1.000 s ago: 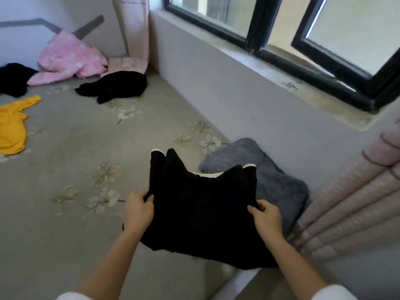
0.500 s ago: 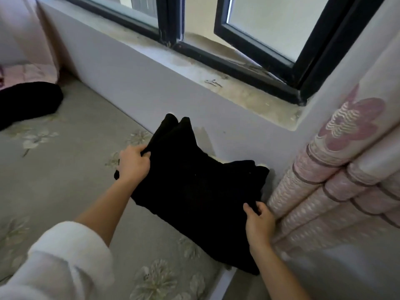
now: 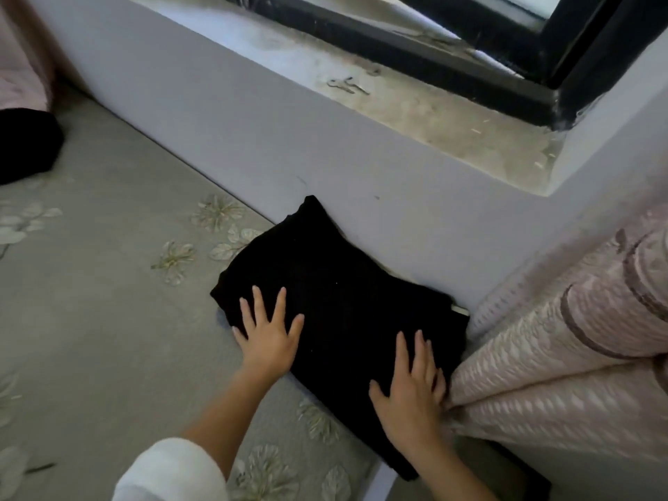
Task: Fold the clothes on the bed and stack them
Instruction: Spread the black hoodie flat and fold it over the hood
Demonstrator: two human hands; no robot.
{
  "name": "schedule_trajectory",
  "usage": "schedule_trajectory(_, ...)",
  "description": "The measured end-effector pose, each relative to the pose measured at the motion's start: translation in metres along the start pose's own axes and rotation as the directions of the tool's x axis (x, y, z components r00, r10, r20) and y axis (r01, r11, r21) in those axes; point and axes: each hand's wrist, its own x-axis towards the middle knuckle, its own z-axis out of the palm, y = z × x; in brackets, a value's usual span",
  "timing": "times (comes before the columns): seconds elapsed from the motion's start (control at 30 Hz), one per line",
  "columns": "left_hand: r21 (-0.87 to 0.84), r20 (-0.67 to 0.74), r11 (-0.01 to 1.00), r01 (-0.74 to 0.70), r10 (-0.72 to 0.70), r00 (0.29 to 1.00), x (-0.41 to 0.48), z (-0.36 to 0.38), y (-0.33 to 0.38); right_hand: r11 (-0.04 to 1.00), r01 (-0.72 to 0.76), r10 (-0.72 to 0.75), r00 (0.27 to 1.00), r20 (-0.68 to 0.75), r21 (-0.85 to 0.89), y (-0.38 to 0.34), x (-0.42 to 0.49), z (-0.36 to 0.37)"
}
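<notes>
Head view | you are pressing your left hand (image 3: 269,332) and right hand (image 3: 408,392) flat, fingers spread, on the folded black garment (image 3: 336,294) | garment is lying at the wall-side edge of the bed (image 3: 108,320), just beside the curtain (image 3: 560,356).

Folded black garment (image 3: 336,294), flat on grey floral bed (image 3: 108,301), far edge against wall, right; second black garment (image 3: 25,146), crumpled, far left.

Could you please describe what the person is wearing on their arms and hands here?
A white sleeve covers the upper part of the left arm; the forearm below is bare. No sleeve shows on the right arm in view. The left hand and right hand are bare: no gloves, rings or watch visible.
</notes>
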Motion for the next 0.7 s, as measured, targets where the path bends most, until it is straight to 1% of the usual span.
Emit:
schedule_trajectory(0.03,0.017,-0.030,1.000,-0.006,0.006,1.000,-0.001,0.003,-0.001,0.996,0.073,-0.071,0.997,0.037,-0.058,0.001,0.001,0.007)
schedule_trajectory(0.07,0.034,-0.041,0.999,-0.006,0.007,0.999,0.000,0.005,-0.003,0.990,0.108,-0.099,0.991,0.093,-0.096,0.003,0.002,0.012)
schedule_trajectory(0.1,0.049,-0.026,0.999,0.000,0.001,1.000,0.002,0.005,-0.007,0.989,0.095,-0.076,0.984,0.161,-0.111,0.006,0.005,0.017)
schedule_trajectory(0.17,0.039,0.053,0.999,0.021,-0.023,0.998,0.008,0.004,-0.019,0.994,0.012,0.022,0.954,0.299,-0.111,0.016,0.011,0.023)
schedule_trajectory(0.2,0.013,0.101,0.999,0.031,-0.032,0.994,0.011,0.002,-0.024,0.992,-0.003,0.045,0.940,0.337,-0.124,0.020,0.013,0.024)
schedule_trajectory(0.27,-0.048,0.165,0.998,0.039,-0.031,0.986,0.017,-0.004,-0.030,0.990,-0.004,0.056,0.927,0.371,-0.140,0.022,0.015,0.023)
schedule_trajectory(0.33,-0.066,0.179,0.997,0.039,-0.027,0.983,0.015,-0.012,-0.028,0.992,-0.017,0.063,0.926,0.372,-0.127,0.018,0.017,0.017)
schedule_trajectory(0.4,-0.090,0.162,0.995,0.037,-0.022,0.987,0.006,-0.023,-0.024,0.991,0.012,0.032,0.947,0.320,-0.135,0.006,0.017,0.008)
schedule_trajectory(0.47,-0.154,0.138,0.987,0.048,-0.027,0.990,-0.011,-0.039,-0.026,0.985,0.090,-0.050,0.964,0.263,-0.144,-0.012,0.015,-0.002)
schedule_trajectory(0.57,-0.210,0.083,0.975,0.077,-0.061,0.995,-0.048,-0.066,-0.040,0.975,0.194,-0.163,0.958,0.236,-0.112,-0.049,0.005,-0.012)
schedule_trajectory(0.63,-0.226,0.046,0.967,0.117,-0.109,0.993,-0.081,-0.081,-0.056,0.956,0.271,-0.240,0.943,0.232,-0.114,-0.080,-0.007,-0.010)
schedule_trajectory(0.7,-0.251,0.023,0.949,0.190,-0.190,0.982,-0.120,-0.095,-0.080,0.923,0.347,-0.307,0.924,0.226,-0.165,-0.116,-0.029,-0.002)
